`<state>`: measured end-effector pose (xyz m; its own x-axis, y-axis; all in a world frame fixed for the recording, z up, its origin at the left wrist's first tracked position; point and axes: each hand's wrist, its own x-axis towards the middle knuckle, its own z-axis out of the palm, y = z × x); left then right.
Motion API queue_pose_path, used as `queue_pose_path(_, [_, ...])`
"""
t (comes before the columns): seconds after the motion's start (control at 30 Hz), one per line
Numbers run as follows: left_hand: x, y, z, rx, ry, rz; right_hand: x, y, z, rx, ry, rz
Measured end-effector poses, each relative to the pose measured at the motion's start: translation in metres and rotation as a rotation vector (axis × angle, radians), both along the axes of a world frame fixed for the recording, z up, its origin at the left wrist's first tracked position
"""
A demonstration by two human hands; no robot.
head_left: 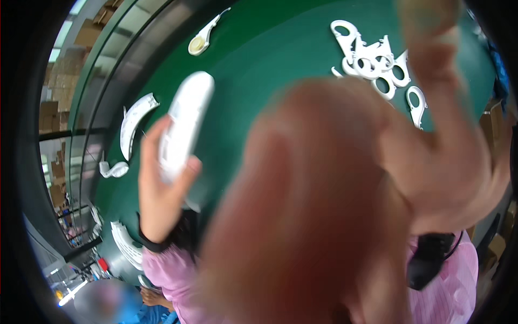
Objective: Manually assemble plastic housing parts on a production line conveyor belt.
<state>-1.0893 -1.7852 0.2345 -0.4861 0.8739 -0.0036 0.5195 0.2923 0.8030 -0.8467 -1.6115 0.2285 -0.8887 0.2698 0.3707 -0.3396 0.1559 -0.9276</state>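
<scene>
My left hand [156,197] is closed around a long, rounded white plastic shell [189,116], held tilted above the green tabletop [248,59]. The thumb lies along one side of the shell and the fingers along the other. Very close to the camera, my right hand [345,178] looms large and blurred over the middle and right. A thick digit fills the centre while another stretches up past the top edge, the two spread apart. Nothing shows between them, though the upper fingertip is out of the picture.
Ring-ended white plastic parts [372,62] lie heaped at the far right. A white part with a yellowish disc [198,44] lies far left. Curved white pieces [132,127] rest along the left edge, with ribbed ones [125,243] nearer. A co-worker's hand [154,298] shows lower left.
</scene>
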Motion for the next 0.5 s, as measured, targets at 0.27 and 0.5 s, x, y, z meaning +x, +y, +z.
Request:
queue_pose_path(0.27, [-0.144,0.091,0.010,0.322,-0.027,0.176,0.014,0.014,-0.002,-0.113,0.186,0.023])
queue_pose_path(0.5, [-0.219,0.141,-0.076,0.199,0.221,0.402,0.023,0.033,-0.013,-0.269,0.215,0.021])
